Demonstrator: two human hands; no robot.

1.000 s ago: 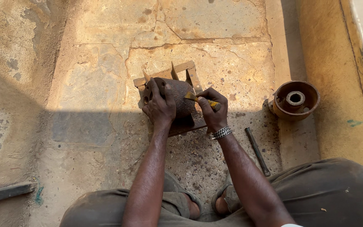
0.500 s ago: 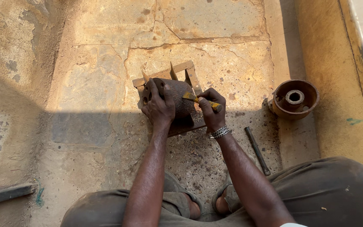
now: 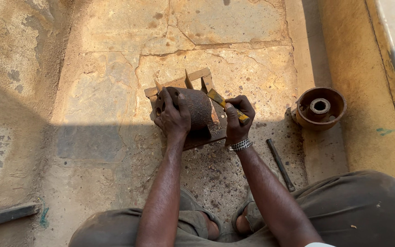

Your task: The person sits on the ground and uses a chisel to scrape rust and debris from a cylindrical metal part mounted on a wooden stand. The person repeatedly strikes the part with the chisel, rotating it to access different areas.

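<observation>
Far left, at eight o'clock, a dark flat bar (image 3: 6, 215) lies on the stone floor (image 3: 106, 91). Moving in: the left hand (image 3: 173, 120), grip clenched over the rusty cylindrical casting (image 3: 193, 107), pins it on the spiked metal stand (image 3: 193, 82) at centre. At two o'clock of the casting, the right hand (image 3: 237, 120), grip closed around a yellow-handled chisel (image 3: 222, 103), tip at the casting. Risk: the round piece could roll, sending the tip toward those knuckles. Then a thin rod (image 3: 280, 163), and a rusty pulley wheel (image 3: 320, 107) at three o'clock.
</observation>
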